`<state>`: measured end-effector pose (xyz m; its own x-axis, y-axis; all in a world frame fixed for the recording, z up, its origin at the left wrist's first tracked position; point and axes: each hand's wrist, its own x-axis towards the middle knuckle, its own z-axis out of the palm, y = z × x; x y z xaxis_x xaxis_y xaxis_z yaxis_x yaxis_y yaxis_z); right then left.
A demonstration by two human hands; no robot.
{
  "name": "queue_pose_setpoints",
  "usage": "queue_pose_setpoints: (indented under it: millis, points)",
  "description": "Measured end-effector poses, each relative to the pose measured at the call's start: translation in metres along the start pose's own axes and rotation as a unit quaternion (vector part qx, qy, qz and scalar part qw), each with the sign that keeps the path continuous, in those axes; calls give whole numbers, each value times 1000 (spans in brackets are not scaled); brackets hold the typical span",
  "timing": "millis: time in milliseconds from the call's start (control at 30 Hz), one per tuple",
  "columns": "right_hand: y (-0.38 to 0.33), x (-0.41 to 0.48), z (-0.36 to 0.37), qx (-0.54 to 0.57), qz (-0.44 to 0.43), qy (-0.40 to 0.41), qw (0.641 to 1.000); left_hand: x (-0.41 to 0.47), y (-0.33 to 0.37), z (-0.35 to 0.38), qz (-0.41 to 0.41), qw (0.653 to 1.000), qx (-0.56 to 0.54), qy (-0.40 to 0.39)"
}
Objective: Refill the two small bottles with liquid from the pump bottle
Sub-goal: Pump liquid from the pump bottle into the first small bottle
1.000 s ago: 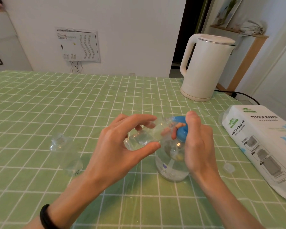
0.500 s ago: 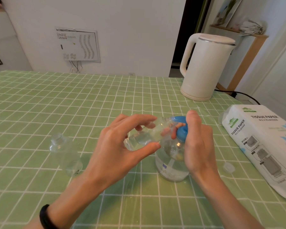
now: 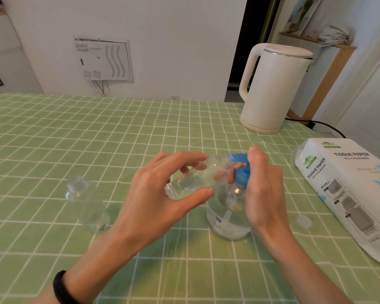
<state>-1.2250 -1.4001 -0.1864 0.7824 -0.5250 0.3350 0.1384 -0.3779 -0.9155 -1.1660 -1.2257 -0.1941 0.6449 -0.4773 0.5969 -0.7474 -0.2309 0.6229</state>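
Hardly anything moved from a second back, both grips stayed put.
Left grip pinched one small bottle tilted, mouth at the blue nozzle of the pump bottle to catch liquid; right grip clutched its head to press. Two small bottles total, the spare bottle standing on the table, one pump bottle.

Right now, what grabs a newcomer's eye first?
Dead centre, the left hand holds a small clear bottle tilted toward the blue pump head, which the right hand grips. A second small bottle stands to the left; a white kettle sits far right.
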Motion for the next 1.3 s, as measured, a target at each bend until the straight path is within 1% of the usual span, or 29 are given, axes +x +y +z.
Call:
queue_pose_setpoints:
  millis: [133, 533, 600, 667, 867, 1033, 1300]
  points:
    - [-2, 0, 0, -4, 25, -4, 1000, 0, 0, 0, 0, 1000, -3, -1]
    - [-7, 8, -5, -11, 70, -70, 995, 1, 0, -1, -3, 1000, -3, 3]
    - [-6, 9, -5, 5, 68, -78, 995, 2, 0, -1, -1, 1000, -3, 2]
    - [-6, 9, -5, 24, 58, -69, 996, 3, 0, -1, 1, 1000, -2, 0]
    - [-3, 10, -4, 19, 34, -54, 998, 2, 2, -1, 4, 1000, 5, -3]
    - [-4, 7, -4, 21, 45, -61, 997, 0, 2, 0, 2, 1000, 3, -5]
    - [-6, 4, -2, -1, 35, -37, 999, 0, 3, 0, 4, 1000, -5, 2]
